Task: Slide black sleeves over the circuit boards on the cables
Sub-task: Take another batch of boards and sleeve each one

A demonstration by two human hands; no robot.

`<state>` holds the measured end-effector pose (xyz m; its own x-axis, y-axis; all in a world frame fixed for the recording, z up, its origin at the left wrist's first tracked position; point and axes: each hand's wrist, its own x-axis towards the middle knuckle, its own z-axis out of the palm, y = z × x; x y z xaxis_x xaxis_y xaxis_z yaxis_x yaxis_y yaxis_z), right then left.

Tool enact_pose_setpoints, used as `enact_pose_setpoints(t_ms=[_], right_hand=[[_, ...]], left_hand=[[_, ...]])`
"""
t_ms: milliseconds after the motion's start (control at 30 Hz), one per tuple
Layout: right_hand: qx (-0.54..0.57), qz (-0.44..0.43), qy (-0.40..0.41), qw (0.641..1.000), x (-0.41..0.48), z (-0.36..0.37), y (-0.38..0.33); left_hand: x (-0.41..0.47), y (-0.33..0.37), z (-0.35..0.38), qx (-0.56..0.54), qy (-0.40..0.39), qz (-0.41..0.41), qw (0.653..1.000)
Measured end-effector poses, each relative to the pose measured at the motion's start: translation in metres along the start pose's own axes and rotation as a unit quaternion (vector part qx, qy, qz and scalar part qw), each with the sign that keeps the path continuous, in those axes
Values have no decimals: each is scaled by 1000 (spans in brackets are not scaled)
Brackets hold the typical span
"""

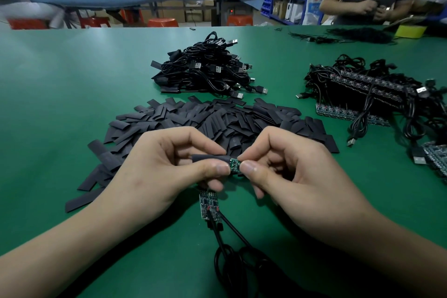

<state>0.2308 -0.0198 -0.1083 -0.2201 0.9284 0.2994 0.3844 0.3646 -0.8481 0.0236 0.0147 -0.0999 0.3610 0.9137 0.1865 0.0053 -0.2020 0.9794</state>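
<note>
Nearest you, two black cables (229, 256) loop on the green table (60, 75), leading up to two bare circuit boards (207, 204) below your hands. Your left hand (167, 164), fingers curled, pinches one black sleeve (210, 158). Your right hand (285, 167) pinches a third board (235, 165), mostly sleeved with its green end showing.

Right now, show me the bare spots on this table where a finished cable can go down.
Widest bare stretch of green table: left of the sleeve pile and the cable heap. A narrower strip runs between that heap and the board bundle. Crowded: centre and right edge.
</note>
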Motion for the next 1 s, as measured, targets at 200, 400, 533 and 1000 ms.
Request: enact_pose_setpoints(t_ms=[200,400,533,1000], right_hand=[[27,24,-19,999,1,-4,1],[31,21,-19,999,2,-6,0],[-21,-15,-2,1000,-1,-4,-2],[-64,-63,8,996,-3,-2,-4]], left_hand=[[-2,-1,-1,37,-7,23,999],[1,-2,-3,17,-13,7,1000],[-1,-1,-1,4,-2,9,1000],[-5,-8,-5,187,19,145,971]])
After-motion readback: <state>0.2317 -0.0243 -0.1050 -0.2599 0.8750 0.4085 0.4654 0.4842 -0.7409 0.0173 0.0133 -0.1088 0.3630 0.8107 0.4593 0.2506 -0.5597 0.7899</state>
